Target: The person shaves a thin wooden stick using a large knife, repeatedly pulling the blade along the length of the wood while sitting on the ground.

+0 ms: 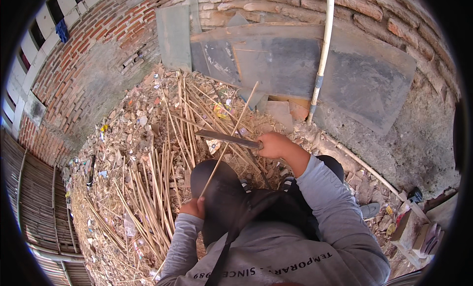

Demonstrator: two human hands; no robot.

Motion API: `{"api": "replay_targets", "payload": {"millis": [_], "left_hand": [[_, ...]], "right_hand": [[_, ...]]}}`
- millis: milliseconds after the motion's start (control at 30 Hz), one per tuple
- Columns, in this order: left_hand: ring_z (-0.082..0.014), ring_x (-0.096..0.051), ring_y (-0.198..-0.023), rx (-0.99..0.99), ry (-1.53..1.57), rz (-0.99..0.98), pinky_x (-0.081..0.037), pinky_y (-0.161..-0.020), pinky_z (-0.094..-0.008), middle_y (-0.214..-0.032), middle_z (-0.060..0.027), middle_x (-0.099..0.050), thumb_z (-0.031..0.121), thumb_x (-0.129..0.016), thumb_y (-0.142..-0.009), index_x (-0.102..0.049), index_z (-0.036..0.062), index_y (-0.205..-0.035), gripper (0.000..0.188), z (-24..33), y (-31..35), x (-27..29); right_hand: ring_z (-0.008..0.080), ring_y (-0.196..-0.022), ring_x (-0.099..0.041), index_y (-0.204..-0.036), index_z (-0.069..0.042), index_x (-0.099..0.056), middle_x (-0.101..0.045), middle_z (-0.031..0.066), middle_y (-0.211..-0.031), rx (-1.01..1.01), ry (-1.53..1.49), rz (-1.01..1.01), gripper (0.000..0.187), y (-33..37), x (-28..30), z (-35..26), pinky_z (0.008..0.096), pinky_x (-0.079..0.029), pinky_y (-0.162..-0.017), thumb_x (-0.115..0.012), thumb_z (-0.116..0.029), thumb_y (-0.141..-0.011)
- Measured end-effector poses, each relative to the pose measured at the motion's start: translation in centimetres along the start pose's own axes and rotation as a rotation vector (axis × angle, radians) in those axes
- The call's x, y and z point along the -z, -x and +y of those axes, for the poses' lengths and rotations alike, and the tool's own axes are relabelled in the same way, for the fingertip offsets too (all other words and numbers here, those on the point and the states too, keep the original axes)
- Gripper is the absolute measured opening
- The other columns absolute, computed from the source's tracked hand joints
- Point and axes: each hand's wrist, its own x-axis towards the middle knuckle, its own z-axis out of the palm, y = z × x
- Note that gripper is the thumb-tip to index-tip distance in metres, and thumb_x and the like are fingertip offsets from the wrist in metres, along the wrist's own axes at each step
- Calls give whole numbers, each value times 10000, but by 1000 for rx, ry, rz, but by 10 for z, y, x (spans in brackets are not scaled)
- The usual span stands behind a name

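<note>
My left hand (193,207) is closed round the near end of a thin bamboo strip (215,170), beside my left knee. The strip slants up and away to the right, its far end beyond the knife. In my closed right hand (276,145) is a large knife (213,134) with a long, dark, flat blade pointing left. The blade crosses the strip around its middle; whether the two touch I cannot tell. Under my fist the knife's handle is mostly hidden. Many more bamboo strips (156,187) lie loose on the ground to the left and ahead of my knees.
Rubble, shavings and litter (133,113) cover the ground. A white pipe (322,54) rises ahead, before dark boards (290,59) leaning on a brick wall (354,5). Slatted bamboo panelling (42,202) stands at far left. At right sits a wooden box (411,232).
</note>
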Motion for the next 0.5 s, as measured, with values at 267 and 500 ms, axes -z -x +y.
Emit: {"api": "replay_targets", "payload": {"millis": [267,500], "left_hand": [[-478,-574,-640,-31,28,55,-454,-588,-545,-657,-261,-590,395,-409,-965,-577,39,-771,440,-3,1,-5],[-477,-578,-683,-12,68,2,-443,-610,-540,-680,-268,-590,416,-388,-970,-597,30,-799,471,1,-1,-2]], "right_hand": [[363,-894,-630,-954,-109,-691,-663,175,-889,7,-24,-16,310,-3,2,6,447,-505,-776,-632,-253,-686],[357,-893,-632,-933,-103,-675,-659,180,-921,-3,8,-94,293,-1,-7,-13,453,-504,-778,-627,-252,-685]]}}
